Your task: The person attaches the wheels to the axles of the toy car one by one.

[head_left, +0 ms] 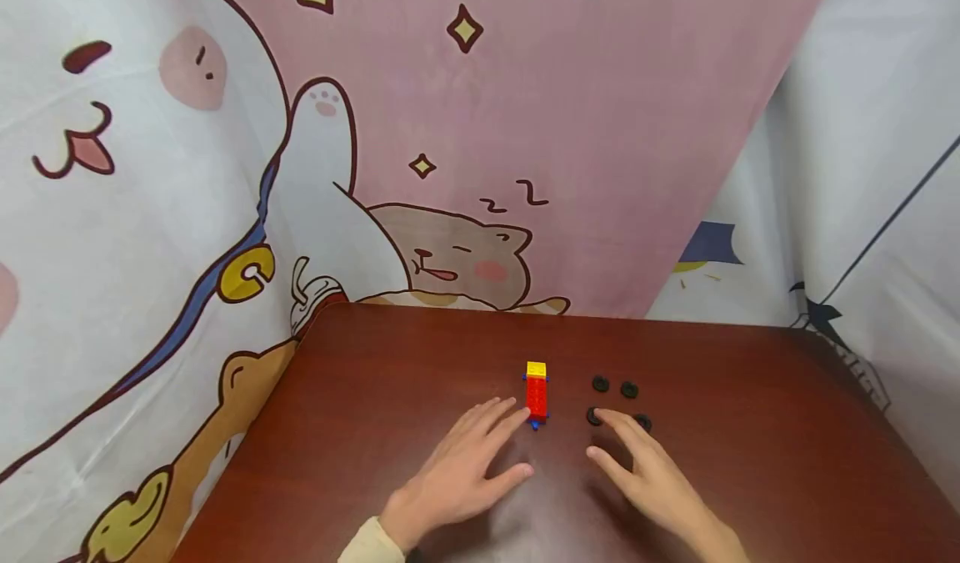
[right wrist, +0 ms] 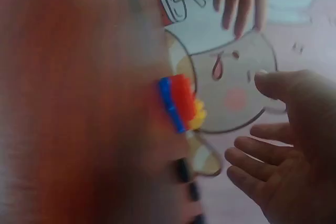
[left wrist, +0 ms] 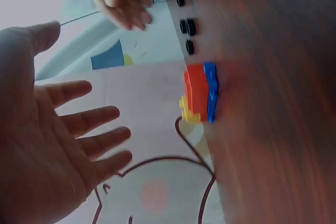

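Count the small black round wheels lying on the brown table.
4 small black round wheels: two at the back, two nearer at the right hand fingertips. Hidden ones possible.

"Z Z" sleep marks on the pink cartoon curtain (head_left: 525,129), above the dozing cat.

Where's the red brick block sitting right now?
In the head view the red brick block lies mid-table, just beyond the left hand fingertips, with four black wheels to its right near the right hand.

My left hand (head_left: 457,471) and my right hand (head_left: 648,467) hover palm-down, fingers relaxed and spread, holding nothing.
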